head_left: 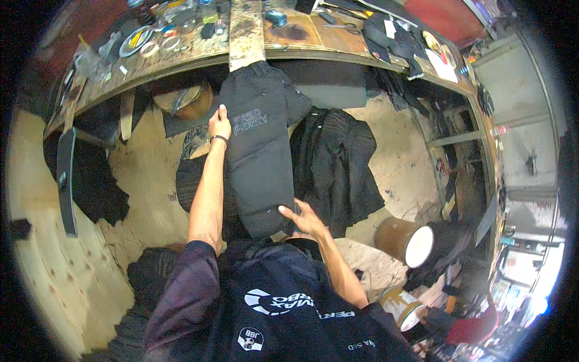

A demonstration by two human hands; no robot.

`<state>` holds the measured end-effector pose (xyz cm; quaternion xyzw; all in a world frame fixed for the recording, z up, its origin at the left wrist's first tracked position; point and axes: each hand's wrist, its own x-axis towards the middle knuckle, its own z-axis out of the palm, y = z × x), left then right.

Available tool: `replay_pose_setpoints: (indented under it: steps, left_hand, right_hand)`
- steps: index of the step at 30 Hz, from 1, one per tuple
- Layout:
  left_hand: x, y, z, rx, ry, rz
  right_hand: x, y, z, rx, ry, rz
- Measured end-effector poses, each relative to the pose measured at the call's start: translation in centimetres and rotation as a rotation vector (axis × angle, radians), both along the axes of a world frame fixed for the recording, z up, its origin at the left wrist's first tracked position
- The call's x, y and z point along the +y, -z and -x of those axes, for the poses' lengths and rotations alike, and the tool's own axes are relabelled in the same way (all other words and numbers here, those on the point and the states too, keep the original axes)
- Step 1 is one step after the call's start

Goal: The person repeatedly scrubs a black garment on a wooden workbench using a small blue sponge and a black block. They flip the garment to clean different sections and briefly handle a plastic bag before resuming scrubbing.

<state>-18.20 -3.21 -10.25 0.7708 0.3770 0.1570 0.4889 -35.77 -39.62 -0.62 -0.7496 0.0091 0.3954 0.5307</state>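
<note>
A black garment piece (259, 157), long and tube-like with a gathered far end, is stretched lengthwise in front of me. Pale outlined lettering marks its upper part. Its far end meets a narrow wooden board (246, 36) that juts from the workbench; whether the board runs on inside the cloth is hidden. My left hand (221, 125), with a dark band at the wrist, grips the left edge near the lettering, thumb on top. At the near right corner my right hand (306, 218) is closed on the cloth, its fingers partly tucked beneath.
The worn workbench (199, 53) crosses the far side, with scissors (342, 25), tape rolls (170, 42) and a blue-rimmed plate (136, 41) on it. Dark cloth (335, 163) is heaped below, right of the garment. A brown drum (404, 241) lies tipped at the right.
</note>
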Motion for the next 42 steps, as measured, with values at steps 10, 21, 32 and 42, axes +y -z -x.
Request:
replay_pose_setpoints:
  steps: [10, 21, 32, 42]
  left_hand:
    - [-9.3, -5.6, 20.1, 0.242, 0.146, -0.143]
    - [-9.3, -3.5, 14.2, 0.211, 0.031, -0.163]
    - [-4.4, -2.5, 4.5, 0.184, 0.099, -0.256]
    - [-7.7, -1.9, 10.9, 0.076, 0.138, -0.126]
  right_hand:
    - [-15.5, -1.0, 7.6, -0.174, -0.198, 0.36]
    - [-14.3, -2.7, 5.4, -0.261, -0.544, 0.484]
    - [5.0, 0.3, -18.0, -0.569, 0.209, 0.16]
    - [5.6, 2.9, -13.2, -0.688, 0.234, 0.092]
